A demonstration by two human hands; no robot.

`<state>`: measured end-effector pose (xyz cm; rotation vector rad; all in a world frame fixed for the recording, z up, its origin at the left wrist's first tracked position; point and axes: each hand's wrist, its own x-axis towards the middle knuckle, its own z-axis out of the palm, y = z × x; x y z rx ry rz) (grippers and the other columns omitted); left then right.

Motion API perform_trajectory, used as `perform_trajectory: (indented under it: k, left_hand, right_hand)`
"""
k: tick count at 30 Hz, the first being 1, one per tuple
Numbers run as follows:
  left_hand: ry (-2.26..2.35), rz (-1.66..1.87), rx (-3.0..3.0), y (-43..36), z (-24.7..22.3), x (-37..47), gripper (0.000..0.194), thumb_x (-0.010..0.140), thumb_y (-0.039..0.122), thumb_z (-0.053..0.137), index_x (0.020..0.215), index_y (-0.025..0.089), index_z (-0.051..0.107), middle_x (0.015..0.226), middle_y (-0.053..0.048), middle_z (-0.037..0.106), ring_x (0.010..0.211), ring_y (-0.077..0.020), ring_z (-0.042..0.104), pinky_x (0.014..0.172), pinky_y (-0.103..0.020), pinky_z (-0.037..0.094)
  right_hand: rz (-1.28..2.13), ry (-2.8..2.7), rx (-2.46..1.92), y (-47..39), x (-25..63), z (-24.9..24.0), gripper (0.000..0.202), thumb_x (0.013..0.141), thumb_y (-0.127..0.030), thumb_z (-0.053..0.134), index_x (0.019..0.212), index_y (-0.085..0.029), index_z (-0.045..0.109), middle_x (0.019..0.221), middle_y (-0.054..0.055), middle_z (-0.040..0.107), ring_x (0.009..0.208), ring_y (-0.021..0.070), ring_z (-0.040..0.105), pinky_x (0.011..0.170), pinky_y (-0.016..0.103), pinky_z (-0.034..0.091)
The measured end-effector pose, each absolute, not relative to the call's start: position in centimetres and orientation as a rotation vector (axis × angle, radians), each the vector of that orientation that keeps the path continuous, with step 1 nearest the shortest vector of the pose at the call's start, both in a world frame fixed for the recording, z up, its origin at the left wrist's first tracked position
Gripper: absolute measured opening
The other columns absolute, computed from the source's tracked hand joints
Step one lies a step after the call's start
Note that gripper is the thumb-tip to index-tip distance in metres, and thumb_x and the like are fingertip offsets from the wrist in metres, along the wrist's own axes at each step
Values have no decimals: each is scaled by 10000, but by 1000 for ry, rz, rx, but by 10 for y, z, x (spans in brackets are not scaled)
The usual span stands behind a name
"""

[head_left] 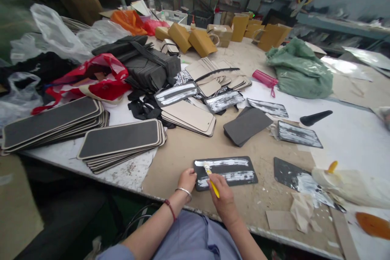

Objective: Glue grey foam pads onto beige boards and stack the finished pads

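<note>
Grey-blue clothing [195,237] of the person is nearest, close against the bench [131,172], I think so both arms reach the black panel [225,170] without stretching. This panel lies flat on brown paper [173,150] and carries two white streaks. At its left end, the left hand [186,180] has bent fingers touching it, probably to stop it from sliding (whether they pinch or only press, I cannot tell). The right hand [225,203] has its fingers closed around the yellow brush [213,189]; the bristles meet the far streak near that same end. Its handle leans toward the body, which seems comfortable for the wrist.

To the right of the black panel, a smeared panel [288,172] bears a patch of white, perhaps kept there for easy reach of the brush. Behind the black panel are plain dark panels [248,124], overlapping; to its left, bordered boards [122,138] are stacked like fanned cards, maybe for easy picking.
</note>
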<state>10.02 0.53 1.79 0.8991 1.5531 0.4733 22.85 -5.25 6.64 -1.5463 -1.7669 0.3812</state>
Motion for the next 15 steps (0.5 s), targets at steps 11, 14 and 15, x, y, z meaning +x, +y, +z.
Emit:
perform_trajectory:
  k: [11,14,15]
  left_hand:
    - [1525,460,945,12,19,91,182,658,125,420,495,178,481,471,45,477,484,-103,460,488,-199,343]
    - [1552,435,1019,15,21,86,187,670,127,426,504,173,501,472,43,486,508,-109,467,500,-197,334]
    - [1563,430,1048,15,22,84,187,674,131,434,507,172,508,477,42,493,522,-112,474,506,-196,333]
  right_hand:
    - [707,-1841,-1480,-97,242,84,254,836,-196,498,1064,-239,601,974,66,652,918,180,607,791,283,504]
    - [655,-1459,-1714,-93,274,79,192,822,-305,518,936,-202,633,915,69,661,877,199,615,795,330,493]
    - [640,-1303,-1807,-89,287,76,226,808,-363,526,902,-189,635,882,71,666,844,210,622,778,345,495]
